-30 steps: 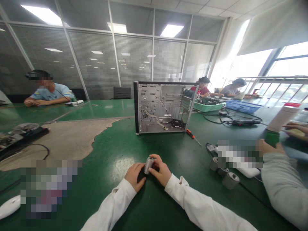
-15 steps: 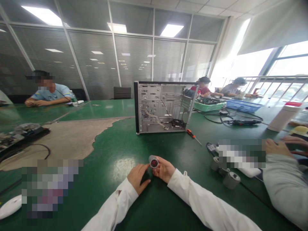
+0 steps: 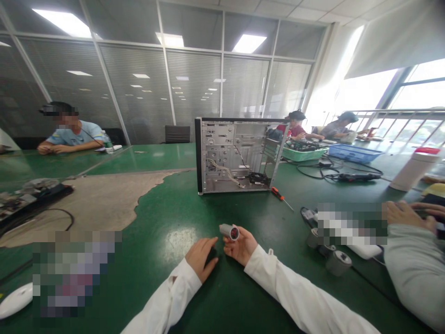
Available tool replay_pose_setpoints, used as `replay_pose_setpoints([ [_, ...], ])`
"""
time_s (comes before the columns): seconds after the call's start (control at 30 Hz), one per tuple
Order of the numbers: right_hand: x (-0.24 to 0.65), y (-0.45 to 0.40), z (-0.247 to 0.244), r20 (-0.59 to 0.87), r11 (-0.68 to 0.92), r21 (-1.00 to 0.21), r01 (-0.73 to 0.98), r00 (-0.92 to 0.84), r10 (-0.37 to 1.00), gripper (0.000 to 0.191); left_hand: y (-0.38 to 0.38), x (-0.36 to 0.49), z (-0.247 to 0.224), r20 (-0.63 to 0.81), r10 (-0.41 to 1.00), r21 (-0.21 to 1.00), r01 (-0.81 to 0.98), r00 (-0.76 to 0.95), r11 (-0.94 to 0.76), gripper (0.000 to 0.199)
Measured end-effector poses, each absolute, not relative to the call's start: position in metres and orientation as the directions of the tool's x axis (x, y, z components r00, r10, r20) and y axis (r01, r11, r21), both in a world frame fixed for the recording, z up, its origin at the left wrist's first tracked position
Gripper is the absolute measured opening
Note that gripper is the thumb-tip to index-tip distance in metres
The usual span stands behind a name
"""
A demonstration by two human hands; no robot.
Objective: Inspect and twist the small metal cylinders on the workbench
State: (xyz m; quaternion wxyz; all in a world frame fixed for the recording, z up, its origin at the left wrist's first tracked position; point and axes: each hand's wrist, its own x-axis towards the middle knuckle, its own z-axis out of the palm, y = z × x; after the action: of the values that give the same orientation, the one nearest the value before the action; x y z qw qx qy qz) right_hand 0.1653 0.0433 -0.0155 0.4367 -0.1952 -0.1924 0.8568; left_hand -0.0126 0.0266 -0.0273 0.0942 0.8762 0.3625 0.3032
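Note:
A small grey metal cylinder with a dark and red inside at its end is in my right hand, held between thumb and fingers above the green table. My left hand lies just left of it, fingers apart and holding nothing, with a small gap to the cylinder. Beyond both hands stands an open computer case, upright, with cables inside. An orange-handled screwdriver lies at the case's lower right corner.
To the right are several grey cylinders, a white power strip and a co-worker's sleeve. Farther back sit a green basket, a blue basket and a white bottle. Circuit parts lie at left.
The cylinder has turned from end-on to more sideways and moved slightly right with my right hand. My left fingers have come away from it.

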Motion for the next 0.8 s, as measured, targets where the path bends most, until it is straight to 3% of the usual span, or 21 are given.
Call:
replay_pose_setpoints([
  [0.27,0.164,0.041,-0.012,-0.098,-0.433,-0.581,-0.689,-0.469,0.878,0.029,0.025,-0.011,-0.024,0.448,0.706,0.403,0.581,0.549,-0.707,0.04],
  [0.43,0.155,0.033,-0.013,0.003,-0.217,-0.748,-0.627,-0.33,0.944,0.034,0.021,-0.011,-0.015,0.449,0.692,0.442,0.533,0.565,-0.722,0.044],
  [0.53,0.15,0.028,-0.017,0.111,-0.026,-0.885,-0.465,-0.264,0.958,0.037,0.018,-0.012,-0.008,0.435,0.684,0.479,0.492,0.586,-0.727,0.044],
  [0.63,0.149,0.022,-0.02,0.243,0.2,-0.961,-0.192,-0.234,0.941,0.039,0.018,-0.013,-0.006,0.406,0.707,0.52,0.49,0.58,-0.7,0.041],
  [0.8,0.151,0.009,-0.013,0.455,0.505,-0.838,0.205,-0.245,0.856,0.044,0.021,-0.013,-0.009,0.39,0.77,0.6,0.496,0.505,-0.628,0.037],
])
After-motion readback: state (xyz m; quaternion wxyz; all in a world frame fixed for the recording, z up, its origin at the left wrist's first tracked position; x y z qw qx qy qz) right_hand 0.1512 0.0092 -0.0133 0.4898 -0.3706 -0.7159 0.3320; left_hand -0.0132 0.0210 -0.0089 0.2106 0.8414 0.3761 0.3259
